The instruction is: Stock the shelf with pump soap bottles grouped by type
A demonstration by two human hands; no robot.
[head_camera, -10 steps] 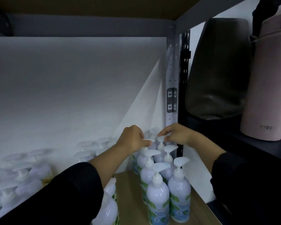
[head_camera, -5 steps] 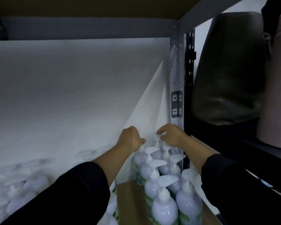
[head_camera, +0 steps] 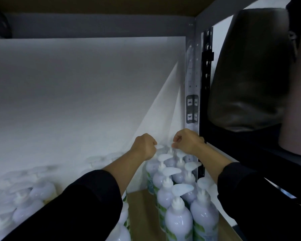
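Two rows of white pump soap bottles with green leaf labels [head_camera: 177, 221] run from the front to the back right corner of the wooden shelf [head_camera: 142, 213]. My left hand [head_camera: 144, 146] pinches the pump head of the rearmost bottle in the left row [head_camera: 159, 147]. My right hand [head_camera: 188, 141] pinches the pump head of the rearmost bottle in the right row [head_camera: 170, 149]. Both hands are curled, close together, at the back wall. Another group of white pump bottles [head_camera: 24, 202] stands at the far left, partly hidden by my left sleeve.
A grey metal upright [head_camera: 191, 87] bounds the shelf on the right. Beyond it, on the neighbouring dark shelf, sit a dark bag [head_camera: 250, 70] and a pink container [head_camera: 297, 119]. The white back wall [head_camera: 76, 94] rises behind the bottles. A shelf board hangs overhead.
Both hands have reached a little deeper toward the back corner and closed on the rear pump heads. The view has shifted closer and to the left.
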